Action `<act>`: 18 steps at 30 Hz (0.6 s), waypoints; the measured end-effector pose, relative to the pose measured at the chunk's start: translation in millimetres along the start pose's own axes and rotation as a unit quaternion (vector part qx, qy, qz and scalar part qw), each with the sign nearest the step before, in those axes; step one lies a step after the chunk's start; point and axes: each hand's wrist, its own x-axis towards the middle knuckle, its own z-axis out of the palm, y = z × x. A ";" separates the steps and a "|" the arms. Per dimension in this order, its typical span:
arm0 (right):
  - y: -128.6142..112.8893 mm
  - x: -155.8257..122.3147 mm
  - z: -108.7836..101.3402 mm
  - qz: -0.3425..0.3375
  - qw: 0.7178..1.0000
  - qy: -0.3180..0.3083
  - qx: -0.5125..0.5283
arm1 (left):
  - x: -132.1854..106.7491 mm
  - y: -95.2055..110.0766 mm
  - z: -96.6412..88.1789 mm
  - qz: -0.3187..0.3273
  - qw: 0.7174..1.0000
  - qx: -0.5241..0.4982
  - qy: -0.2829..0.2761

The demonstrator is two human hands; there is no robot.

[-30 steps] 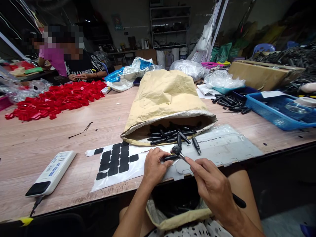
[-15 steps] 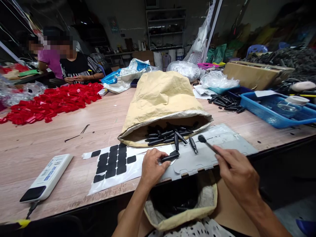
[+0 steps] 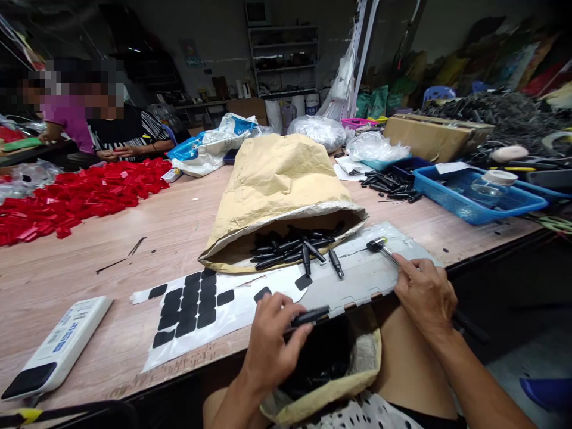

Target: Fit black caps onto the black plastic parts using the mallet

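Note:
My left hand (image 3: 271, 345) is closed on a small black plastic part (image 3: 310, 316), held over the table's front edge above the open sack in my lap (image 3: 326, 381). My right hand (image 3: 424, 293) grips the handle of a small hammer (image 3: 378, 244), whose head rests on a grey sheet (image 3: 375, 271). A brown paper sack (image 3: 277, 185) lies on its side ahead, with several black parts (image 3: 290, 247) spilling from its mouth. A white sheet of black pads (image 3: 192, 301) lies to the left of my hands.
A white power strip (image 3: 56, 345) sits near the front left. Red parts (image 3: 67, 193) are heaped at the far left by two seated people (image 3: 102, 128). A blue tray (image 3: 473, 193), black parts (image 3: 388, 182) and a cardboard box (image 3: 433, 134) lie at the right.
My left hand pulled the black part off the grey sheet toward my lap. My right hand swung the hammer out to the right and set its head down on the sheet.

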 end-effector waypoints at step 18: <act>0.0 -0.2 0.5 -0.014 1.000 0.014 -0.010 | 107.8 5.2 32.4 -0.227 0.967 0.103 0.046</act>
